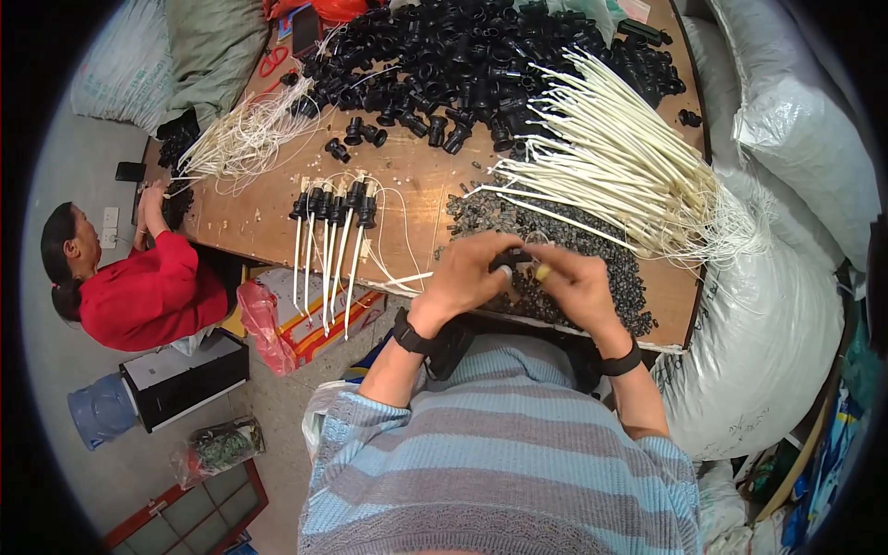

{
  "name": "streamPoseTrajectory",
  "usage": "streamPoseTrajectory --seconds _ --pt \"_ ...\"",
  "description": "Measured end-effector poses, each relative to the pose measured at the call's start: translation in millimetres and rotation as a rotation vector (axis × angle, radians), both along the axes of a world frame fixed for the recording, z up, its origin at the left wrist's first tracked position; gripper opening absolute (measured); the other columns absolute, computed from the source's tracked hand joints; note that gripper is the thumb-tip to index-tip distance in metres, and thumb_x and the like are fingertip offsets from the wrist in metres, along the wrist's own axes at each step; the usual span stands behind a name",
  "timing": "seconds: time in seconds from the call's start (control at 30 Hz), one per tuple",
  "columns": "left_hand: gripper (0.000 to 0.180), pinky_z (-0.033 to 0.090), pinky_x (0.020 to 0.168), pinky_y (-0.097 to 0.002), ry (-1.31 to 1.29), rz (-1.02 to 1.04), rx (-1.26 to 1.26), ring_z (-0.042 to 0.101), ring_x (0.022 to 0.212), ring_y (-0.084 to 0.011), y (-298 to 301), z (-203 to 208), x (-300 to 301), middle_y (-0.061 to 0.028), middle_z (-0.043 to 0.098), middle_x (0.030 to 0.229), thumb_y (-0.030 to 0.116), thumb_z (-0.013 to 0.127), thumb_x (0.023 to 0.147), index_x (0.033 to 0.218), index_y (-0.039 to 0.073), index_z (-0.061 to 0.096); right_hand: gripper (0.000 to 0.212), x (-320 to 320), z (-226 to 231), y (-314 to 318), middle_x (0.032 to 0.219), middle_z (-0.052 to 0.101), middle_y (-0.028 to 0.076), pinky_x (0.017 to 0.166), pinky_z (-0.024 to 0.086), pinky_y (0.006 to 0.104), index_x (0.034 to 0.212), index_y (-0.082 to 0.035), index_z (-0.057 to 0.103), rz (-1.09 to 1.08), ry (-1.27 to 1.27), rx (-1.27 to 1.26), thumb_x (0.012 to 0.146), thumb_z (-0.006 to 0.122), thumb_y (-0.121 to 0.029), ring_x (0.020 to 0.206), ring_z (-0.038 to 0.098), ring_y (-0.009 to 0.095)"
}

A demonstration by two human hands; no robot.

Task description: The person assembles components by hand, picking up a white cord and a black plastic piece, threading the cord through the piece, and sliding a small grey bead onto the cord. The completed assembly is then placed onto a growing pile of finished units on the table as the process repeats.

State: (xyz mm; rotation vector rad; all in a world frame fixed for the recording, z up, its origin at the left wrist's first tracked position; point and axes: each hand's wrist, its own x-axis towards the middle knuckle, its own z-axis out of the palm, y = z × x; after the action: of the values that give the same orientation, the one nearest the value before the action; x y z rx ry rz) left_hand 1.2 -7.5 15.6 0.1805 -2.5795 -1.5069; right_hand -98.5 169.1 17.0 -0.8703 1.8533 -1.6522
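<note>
Above the near table edge, my left hand (467, 270) is closed round a black plastic part (511, 257), mostly hidden by the fingers, that looks like a lamp socket. Close beside it, my right hand (578, 282) has its fingers pinched together at that part. A yellowish bit (542, 273) shows at its fingertips; what they grip is too small to make out. Under both hands spreads a heap of small dark clips (592, 242). To the left, several black sockets with white sleeved leads (328, 208) lie in a row, the leads hanging over the edge.
A large pile of black sockets (453, 69) covers the far table. White sleeved wires (620, 153) lie bundled at right, more thin wires (245, 139) at left. Red scissors (273, 62) lie far left. Full white sacks (768, 342) crowd the right side. A person in red (148, 287) works at left.
</note>
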Motion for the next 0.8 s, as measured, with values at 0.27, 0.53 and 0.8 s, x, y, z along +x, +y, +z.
streamPoseTrajectory --seconds 0.27,0.53,0.8 --pt "0.036 0.049 0.06 -0.0391 0.059 0.051 -0.374 0.063 0.074 -0.0302 16 1 -2 -0.0075 0.063 0.08 0.009 0.07 0.067 0.102 0.013 0.065 0.029 -10 8 -9 0.057 0.059 0.01 0.047 0.044 0.037 0.102 -0.012 0.071 0.029 0.406 0.366 0.076 0.073 -0.024 0.051 0.059 0.029" --pt "0.035 0.047 0.054 -0.0398 0.072 -0.06 -0.534 0.062 0.066 -0.0281 15 14 10 -0.0057 0.056 0.074 0.008 0.067 0.066 0.101 0.009 0.062 0.019 -25 21 -18 0.051 0.045 -0.001 0.044 0.03 0.0277 0.087 -0.001 0.071 0.389 -0.111 0.512 0.075 0.074 -0.016 0.046 0.039 0.007" --pt "0.022 0.046 0.054 -0.04 0.142 -0.011 -0.533 0.061 0.064 -0.0277 2 0 26 -0.0071 0.054 0.072 0.005 0.061 0.071 0.093 0.008 0.06 0.018 4 1 -30 0.057 0.05 0.005 0.047 0.034 0.0298 0.083 0.001 0.067 0.281 0.044 0.447 0.073 0.077 -0.011 0.05 0.044 0.012"
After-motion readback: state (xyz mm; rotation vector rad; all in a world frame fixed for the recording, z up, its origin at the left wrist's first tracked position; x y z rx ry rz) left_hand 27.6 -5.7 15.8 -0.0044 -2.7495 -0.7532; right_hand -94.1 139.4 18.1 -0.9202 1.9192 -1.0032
